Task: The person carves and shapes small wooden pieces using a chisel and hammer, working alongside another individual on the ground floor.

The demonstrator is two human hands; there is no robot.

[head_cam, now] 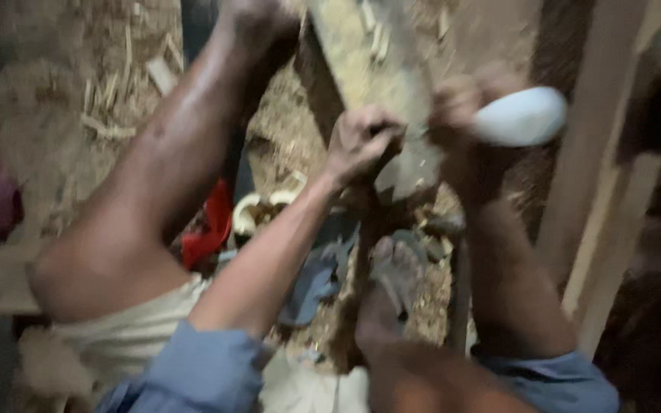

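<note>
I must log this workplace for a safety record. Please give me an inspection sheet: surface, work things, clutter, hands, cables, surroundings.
Surface: earth floor strewn with wood chips and sawdust.
Work things: a pale wooden board stands tilted between the hands; a whitish rounded object is at the right hand, too blurred to name.
Clutter: a red item and a grey-blue sandal lie on the floor near the bare foot.
Hands: left hand has its fingers closed on the board's edge; right hand is blurred, closed around the whitish object.
Cables: nothing seen.
Surroundings: light wooden planks lean at the right; a raised bare knee at the left.
</note>
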